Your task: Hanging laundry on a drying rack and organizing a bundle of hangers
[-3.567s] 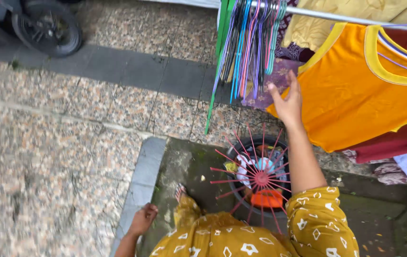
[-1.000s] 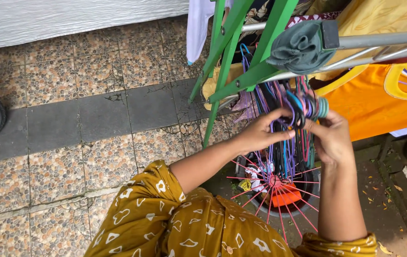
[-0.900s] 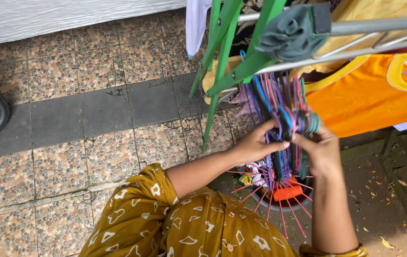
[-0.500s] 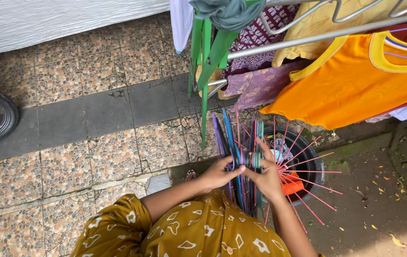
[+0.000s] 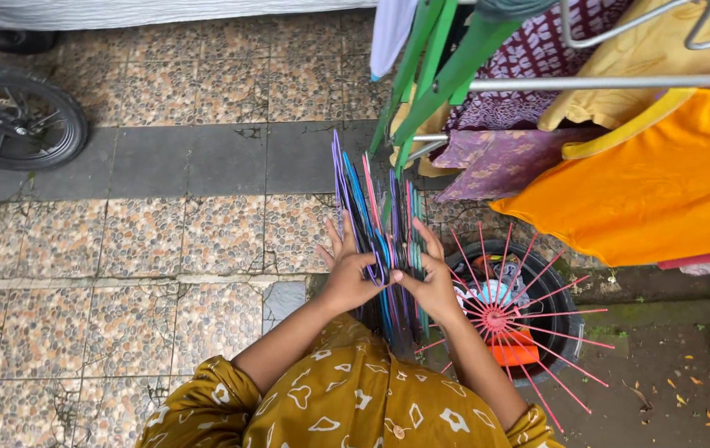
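Note:
I hold a bundle of thin plastic clothes hangers (image 5: 380,224), purple, blue, pink and green, upright in front of me. My left hand (image 5: 348,278) grips the bundle from the left and my right hand (image 5: 431,282) from the right, fingers hooked among the hangers. My mustard patterned sleeves (image 5: 346,398) fill the bottom of the view. Just right of my right hand a round pink spoked clip hanger (image 5: 500,319) lies over a black bucket (image 5: 566,303).
A green-framed drying rack (image 5: 438,66) stands at the upper right with an orange shirt (image 5: 662,182), yellow cloth and purple patterned fabric (image 5: 504,158) on metal bars. A small wheel (image 5: 19,120) sits at the far left on pebbled tile floor (image 5: 122,315).
The hangers hung on the rack a second ago; both hands have since lifted the bundle off and brought it down and towards me, now holding it in front of my chest.

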